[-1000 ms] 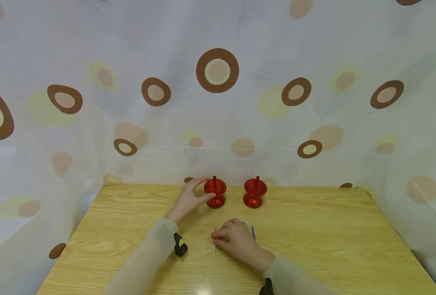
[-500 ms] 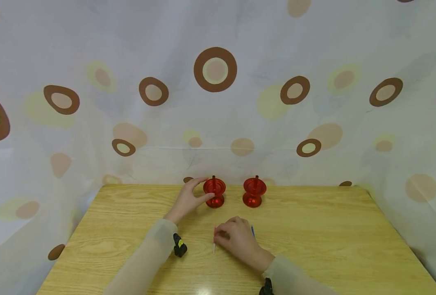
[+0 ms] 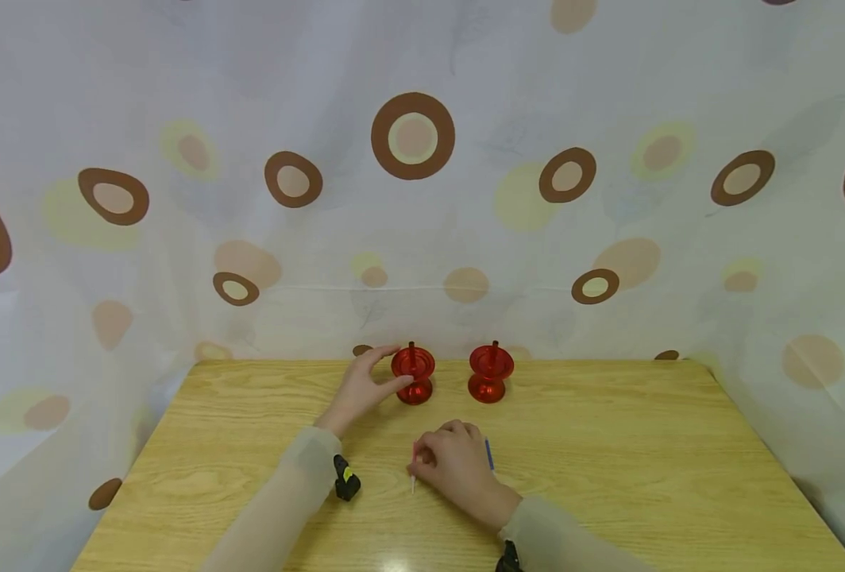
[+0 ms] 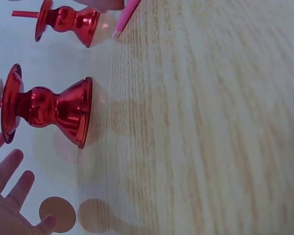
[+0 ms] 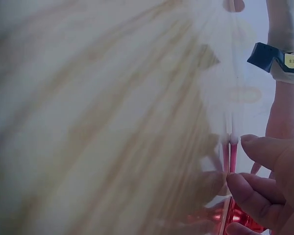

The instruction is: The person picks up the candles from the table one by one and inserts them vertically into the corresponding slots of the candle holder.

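Two red shiny footed candle holders, each with an upright centre post, stand at the table's back: the left holder [image 3: 413, 389] and the right holder [image 3: 487, 389]. My left hand [image 3: 360, 389] holds the left holder's dish, thumb at the front of the rim and index finger behind it. In the left wrist view its other fingers [image 4: 20, 188] spread away beside the dish. My right hand [image 3: 458, 469] has thumb and index finger around a slim pink stick [image 3: 414, 450] with a white end, on the table in front of the left holder. Part of the stick is hidden by those fingers.
A thin blue stick [image 3: 490, 454] lies just right of my right hand. The wooden table [image 3: 644, 461] ends at a white curtain [image 3: 422, 230] printed with brown rings. A black wrist device [image 3: 347, 479] sits on my left sleeve.
My right fingers draw slightly right off the pink stick, then come back over it, the thumb now overlapping it. The left hand and both holders keep their places.
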`<state>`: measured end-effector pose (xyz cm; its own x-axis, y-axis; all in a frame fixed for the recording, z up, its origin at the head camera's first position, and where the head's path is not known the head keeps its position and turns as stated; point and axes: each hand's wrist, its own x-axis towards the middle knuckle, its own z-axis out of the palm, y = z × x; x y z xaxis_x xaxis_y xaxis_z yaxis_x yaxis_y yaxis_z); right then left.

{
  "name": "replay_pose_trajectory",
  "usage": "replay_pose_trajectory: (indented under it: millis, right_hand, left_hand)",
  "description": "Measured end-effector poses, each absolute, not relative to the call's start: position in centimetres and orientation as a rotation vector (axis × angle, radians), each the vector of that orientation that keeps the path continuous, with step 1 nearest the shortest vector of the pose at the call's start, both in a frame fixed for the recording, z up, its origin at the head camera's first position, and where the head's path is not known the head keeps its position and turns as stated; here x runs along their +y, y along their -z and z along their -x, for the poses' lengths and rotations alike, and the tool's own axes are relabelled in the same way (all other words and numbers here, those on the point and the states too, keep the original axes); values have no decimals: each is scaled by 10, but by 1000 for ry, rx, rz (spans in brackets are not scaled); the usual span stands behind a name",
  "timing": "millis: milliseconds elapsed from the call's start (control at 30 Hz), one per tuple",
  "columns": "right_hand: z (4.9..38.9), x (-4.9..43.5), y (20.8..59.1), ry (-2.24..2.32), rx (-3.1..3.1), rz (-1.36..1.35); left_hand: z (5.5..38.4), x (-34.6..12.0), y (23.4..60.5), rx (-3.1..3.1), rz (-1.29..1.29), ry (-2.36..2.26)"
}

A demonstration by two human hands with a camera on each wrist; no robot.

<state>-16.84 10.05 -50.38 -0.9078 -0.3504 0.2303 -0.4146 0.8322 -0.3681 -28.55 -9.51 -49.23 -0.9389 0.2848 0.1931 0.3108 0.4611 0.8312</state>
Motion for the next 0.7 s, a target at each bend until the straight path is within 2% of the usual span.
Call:
replay_pose_trajectory:
  millis: [700]
  right_hand:
    - [164,95,498,-681,-2955,-526]
  left_hand:
    - [287,-94,494,-2672,555,1516]
